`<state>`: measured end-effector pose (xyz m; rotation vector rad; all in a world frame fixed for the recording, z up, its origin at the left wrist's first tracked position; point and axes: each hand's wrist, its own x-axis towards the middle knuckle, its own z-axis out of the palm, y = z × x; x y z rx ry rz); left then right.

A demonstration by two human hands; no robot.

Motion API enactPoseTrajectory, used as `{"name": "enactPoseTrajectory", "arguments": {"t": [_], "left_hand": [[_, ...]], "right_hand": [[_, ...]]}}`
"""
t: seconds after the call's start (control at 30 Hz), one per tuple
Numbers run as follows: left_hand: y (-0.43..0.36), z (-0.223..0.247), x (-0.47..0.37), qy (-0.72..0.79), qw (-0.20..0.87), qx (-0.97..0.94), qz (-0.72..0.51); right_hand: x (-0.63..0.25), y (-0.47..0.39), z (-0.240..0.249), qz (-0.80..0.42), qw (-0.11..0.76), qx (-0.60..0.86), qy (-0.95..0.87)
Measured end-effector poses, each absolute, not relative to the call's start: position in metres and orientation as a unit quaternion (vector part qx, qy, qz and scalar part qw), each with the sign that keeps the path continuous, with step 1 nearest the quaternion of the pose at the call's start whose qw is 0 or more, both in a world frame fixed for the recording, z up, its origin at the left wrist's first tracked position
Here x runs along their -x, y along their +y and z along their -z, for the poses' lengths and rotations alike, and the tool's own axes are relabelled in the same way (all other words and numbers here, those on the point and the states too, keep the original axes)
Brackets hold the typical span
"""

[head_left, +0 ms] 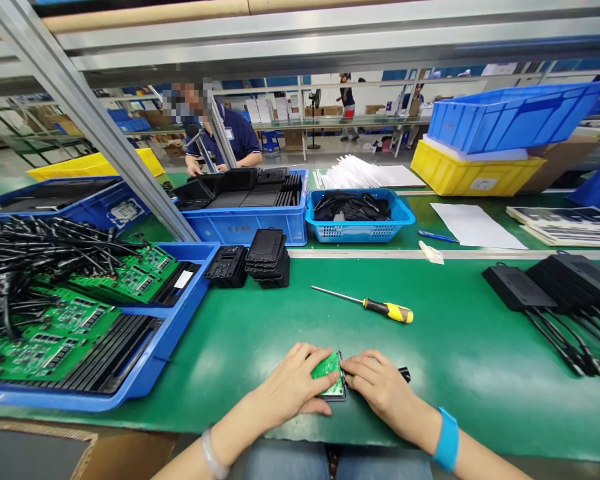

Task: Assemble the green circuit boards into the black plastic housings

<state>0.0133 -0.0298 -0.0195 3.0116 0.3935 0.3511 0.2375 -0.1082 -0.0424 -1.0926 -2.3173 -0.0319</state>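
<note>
A small green circuit board (330, 368) lies in a black case near the bench's front edge. My left hand (300, 380) is closed around its left side, fingers resting on the board and thumb below. On the right, my right hand (375, 383) has its fingers bent together against the case's right edge; whatever they pinch is hidden. A black cable end (405, 374) sticks out beyond the right hand. Above both hands lies a yellow and black screwdriver (387, 311), its shaft pointing left.
At left, a blue tray (165, 333) holds circuit boards, cables and black cases. Stacked black cases (267, 257) stand before a blue bin (250, 223) and basket (363, 230). Finished-looking black units (517, 287) with cables lie at right. A person (237, 137) sits across the bench.
</note>
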Motion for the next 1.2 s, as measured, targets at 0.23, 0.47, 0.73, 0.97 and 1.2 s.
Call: {"name": "enactPoseTrajectory", "arguments": {"t": [0.23,0.47,0.73,0.97,1.2], "left_hand": [[-0.023,0.018,-0.014,0.101,0.048,-0.989,-0.095],[-0.048,0.036,-0.017,0.210,0.026,-0.968,-0.135],[-0.053,0.042,-0.019,0.212,-0.005,-0.958,-0.192],[-0.092,0.059,-0.030,0.283,-0.049,-0.934,-0.215],[-0.114,0.057,-0.036,0.308,-0.132,-0.935,-0.119]], "right_hand": [[-0.238,-0.106,0.045,-0.027,0.309,0.414,-0.856],[-0.244,-0.105,0.039,-0.119,0.304,0.430,-0.842],[-0.294,-0.046,0.028,0.083,0.125,0.641,-0.753],[-0.283,-0.035,0.005,0.046,0.157,0.625,-0.763],[-0.206,-0.062,-0.016,-0.104,0.436,0.533,-0.718]]}}
